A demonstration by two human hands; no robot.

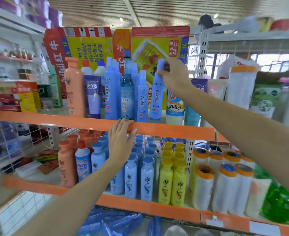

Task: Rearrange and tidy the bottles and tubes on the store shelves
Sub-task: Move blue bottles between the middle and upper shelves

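The right hand (pixel 172 74) reaches up to the upper shelf (pixel 157 129) and pinches the cap end of a blue spray bottle (pixel 156 97) between the thumb and the curled fingers. This bottle leans a little to the left, and its base is on the shelf, just beside a white disinfectant bottle (pixel 175 106) with a blue label. To its left stand more blue spray bottles (pixel 110 92) of the same kind, a clear blue bottle (pixel 127 92) between them, then a purple tube (pixel 92 96) and a tall peach bottle (pixel 74 89) at the far left of the row. Behind the row are big red and yellow cartons (pixel 92 46) (the print on them is upside down).

The left hand (pixel 120 142) rests on the orange front edge of the upper shelf, with the fingers straight and laid over the edge, holding nothing.

On the lower shelf (pixel 140 206) there are light blue shampoo bottles (pixel 131 178) in rows, yellow bottles (pixel 172 183) to the right of them, and peach bottles (pixel 66 166) to the left. Further right stand white rolls with orange ends (pixel 205 184).
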